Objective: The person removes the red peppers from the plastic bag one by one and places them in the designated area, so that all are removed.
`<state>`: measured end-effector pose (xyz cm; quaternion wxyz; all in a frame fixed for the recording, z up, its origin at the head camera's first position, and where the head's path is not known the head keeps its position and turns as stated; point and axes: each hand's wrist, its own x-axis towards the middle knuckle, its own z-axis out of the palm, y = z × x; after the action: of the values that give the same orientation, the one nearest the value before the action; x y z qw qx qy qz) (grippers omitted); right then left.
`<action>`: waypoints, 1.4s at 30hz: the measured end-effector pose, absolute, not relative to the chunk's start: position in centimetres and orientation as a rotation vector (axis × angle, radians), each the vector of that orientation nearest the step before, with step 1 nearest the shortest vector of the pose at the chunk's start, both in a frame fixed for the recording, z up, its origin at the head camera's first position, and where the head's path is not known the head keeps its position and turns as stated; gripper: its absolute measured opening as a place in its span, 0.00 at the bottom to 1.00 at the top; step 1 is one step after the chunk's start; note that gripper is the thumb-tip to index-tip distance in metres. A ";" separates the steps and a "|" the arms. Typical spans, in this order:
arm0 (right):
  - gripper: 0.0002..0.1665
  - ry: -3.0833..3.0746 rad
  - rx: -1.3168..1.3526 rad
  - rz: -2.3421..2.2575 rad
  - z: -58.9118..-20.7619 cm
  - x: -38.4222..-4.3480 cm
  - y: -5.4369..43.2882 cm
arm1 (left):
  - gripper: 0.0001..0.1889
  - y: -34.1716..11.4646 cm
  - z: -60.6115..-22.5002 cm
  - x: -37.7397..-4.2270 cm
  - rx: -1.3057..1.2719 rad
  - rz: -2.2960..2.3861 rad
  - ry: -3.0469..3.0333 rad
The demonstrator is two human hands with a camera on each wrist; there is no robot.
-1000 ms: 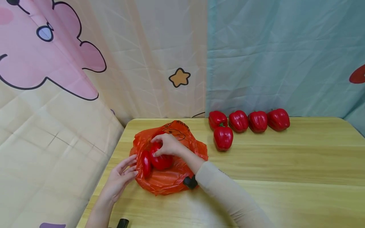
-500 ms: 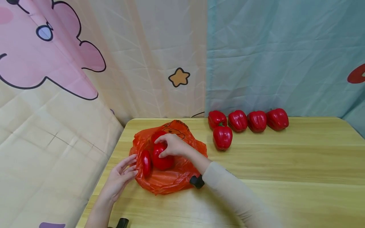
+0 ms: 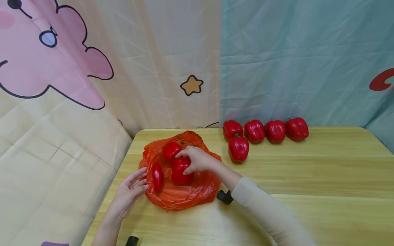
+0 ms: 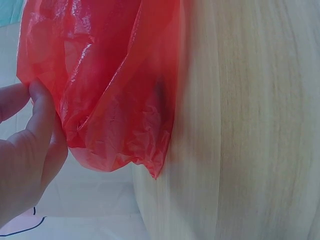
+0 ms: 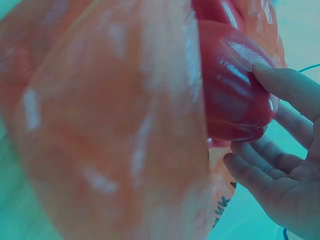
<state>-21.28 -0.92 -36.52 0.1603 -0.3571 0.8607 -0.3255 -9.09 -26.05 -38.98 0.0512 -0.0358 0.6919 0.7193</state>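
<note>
An orange-red plastic bag (image 3: 197, 191) lies spread on the table with its mouth facing up. My right hand (image 3: 197, 159) grips a red bell pepper (image 3: 181, 172) inside it. In the right wrist view the thumb lies on that bell pepper (image 5: 235, 80), partly hidden by the bag's side. Two more red bell peppers are in the bag: one behind (image 3: 171, 150), another by the left side (image 3: 157, 176), mostly covered. At the left rim, my left hand (image 3: 130, 191) pinches the bag's edge; in the left wrist view its thumb and fingertips meet at the film (image 4: 110, 90).
Several red bell peppers (image 3: 254, 131) stand in a row along the table's back edge, with one (image 3: 238, 149) in front of the row's left end. A curtain (image 3: 289, 61) hangs right behind the wooden table (image 3: 307, 177).
My right hand has shifted right inside the bag, bringing the gripped bell pepper along. The bell pepper behind it is now more exposed. My left hand stays at the rim.
</note>
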 end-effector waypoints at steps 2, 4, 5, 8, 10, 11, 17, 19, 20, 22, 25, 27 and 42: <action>0.30 2.460 -1.030 -0.928 -36.7 -21.3 -0.6 | 0.27 -26.1 -39.1 -9.0 -0.103 2.197 2.103; 0.31 2.452 -1.031 -0.946 -36.9 -21.2 -0.2 | 0.27 -26.1 -39.2 -9.0 -0.094 2.204 2.101; 0.30 2.449 -1.036 -0.958 -37.0 -21.2 0.0 | 0.27 -26.0 -39.2 -9.0 -0.089 2.208 2.099; 0.30 2.446 -1.067 -1.001 -37.4 -21.2 0.4 | 0.27 -26.0 -39.2 -9.0 -0.086 2.211 2.100; 0.29 2.447 -1.094 -1.029 -37.6 -21.1 0.7 | 0.27 -26.0 -39.2 -9.0 -0.080 2.215 2.099; 0.28 2.447 -1.107 -1.043 -37.6 -21.1 0.8 | 0.27 -26.0 -39.2 -9.0 -0.078 2.217 2.098; 0.26 2.448 -1.148 -1.097 -37.9 -21.0 1.2 | 0.26 -26.0 -39.2 -9.0 -0.057 2.227 2.090; 0.25 2.447 -1.151 -1.110 -38.0 -20.9 1.3 | 0.26 -26.0 -39.2 -8.9 -0.053 2.229 2.088; 0.25 2.447 -1.151 -1.117 -38.1 -20.9 1.4 | 0.26 -26.0 -39.2 -8.9 -0.054 2.229 2.087; 0.24 2.444 -1.154 -1.134 -38.2 -20.9 1.5 | 0.26 -26.0 -39.2 -8.9 -0.052 2.228 2.087; 0.24 2.438 -1.167 -1.154 -38.3 -20.9 1.6 | 0.26 -26.0 -39.2 -8.9 -0.059 2.221 2.092; 0.24 2.432 -1.175 -1.165 -38.4 -20.8 1.7 | 0.26 -26.0 -39.1 -9.0 -0.066 2.216 2.096; 0.24 2.422 -1.184 -1.269 -38.9 -20.5 2.8 | 0.27 -25.9 -39.0 -9.1 -0.096 2.190 2.101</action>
<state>-20.48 2.78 -38.87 0.0810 -0.3959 0.8103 -0.4244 -9.05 -25.93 -38.97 0.0525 -0.0316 0.6909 0.7203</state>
